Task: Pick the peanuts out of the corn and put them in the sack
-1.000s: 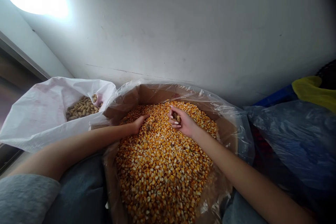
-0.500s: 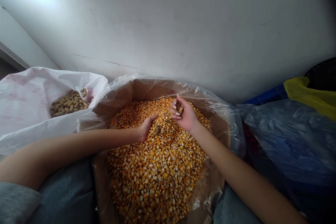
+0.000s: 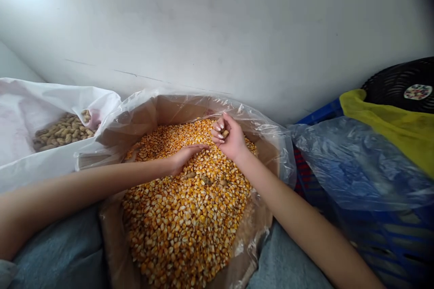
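Peanut (image 3: 224,133) pinched in right hand (image 3: 228,141) over corn kernels (image 3: 183,207), direction hidden.

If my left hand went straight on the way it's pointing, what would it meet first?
Probably your curled right hand, just ahead of your open left hand, over the yellow-orange dried corn kernels. Depth is unclear, so it might pass just beside it.

We run a single head-worn camera, facing forward and down, close above the carton of corn kernels (image 3: 176,110), wall (image 3: 217,31) behind.
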`<control>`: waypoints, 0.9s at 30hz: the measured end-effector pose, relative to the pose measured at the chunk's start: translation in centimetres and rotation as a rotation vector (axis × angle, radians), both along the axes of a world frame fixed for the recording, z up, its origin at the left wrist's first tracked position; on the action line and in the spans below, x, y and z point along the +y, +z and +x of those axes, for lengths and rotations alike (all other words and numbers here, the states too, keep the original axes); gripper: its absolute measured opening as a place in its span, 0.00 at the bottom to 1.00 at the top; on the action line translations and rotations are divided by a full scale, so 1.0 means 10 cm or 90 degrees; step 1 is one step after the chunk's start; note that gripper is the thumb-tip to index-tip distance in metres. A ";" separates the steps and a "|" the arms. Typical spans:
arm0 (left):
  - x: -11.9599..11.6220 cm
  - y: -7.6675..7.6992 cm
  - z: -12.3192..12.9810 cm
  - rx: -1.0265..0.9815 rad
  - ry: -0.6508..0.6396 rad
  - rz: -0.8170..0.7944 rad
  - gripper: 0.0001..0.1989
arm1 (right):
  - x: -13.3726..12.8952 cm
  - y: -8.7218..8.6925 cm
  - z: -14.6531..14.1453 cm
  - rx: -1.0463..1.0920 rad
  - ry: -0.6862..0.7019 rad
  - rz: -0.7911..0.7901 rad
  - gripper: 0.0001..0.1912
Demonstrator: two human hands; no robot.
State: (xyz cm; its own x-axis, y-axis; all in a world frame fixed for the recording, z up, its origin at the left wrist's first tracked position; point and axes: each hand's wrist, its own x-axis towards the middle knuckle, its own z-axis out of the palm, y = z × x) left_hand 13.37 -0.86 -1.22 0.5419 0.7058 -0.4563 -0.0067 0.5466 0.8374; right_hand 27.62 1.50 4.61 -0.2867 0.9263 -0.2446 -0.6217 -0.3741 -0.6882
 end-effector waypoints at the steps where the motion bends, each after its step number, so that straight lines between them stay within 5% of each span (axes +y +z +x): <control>1: 0.02 -0.02 -0.01 -0.005 0.005 0.000 0.18 | 0.00 0.00 0.00 0.005 0.001 0.002 0.17; 13: 0.17 -0.15 -0.09 0.019 0.005 0.171 0.15 | 0.01 0.02 0.04 -0.052 -0.003 0.020 0.23; 22: 0.31 -0.18 -0.18 0.188 -0.150 0.416 0.14 | 0.01 0.00 0.03 -0.104 -0.003 0.027 0.23; 27: 0.40 -0.09 -0.28 0.347 -0.240 0.560 0.14 | -0.01 0.04 0.06 -0.345 0.000 0.108 0.26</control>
State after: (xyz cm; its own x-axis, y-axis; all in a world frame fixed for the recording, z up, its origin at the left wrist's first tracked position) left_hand 10.55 3.17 -2.12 0.6695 0.7333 -0.1189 0.5241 -0.3529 0.7751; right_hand 28.18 1.43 4.99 -0.1612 0.9654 -0.2048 -0.1626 -0.2307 -0.9593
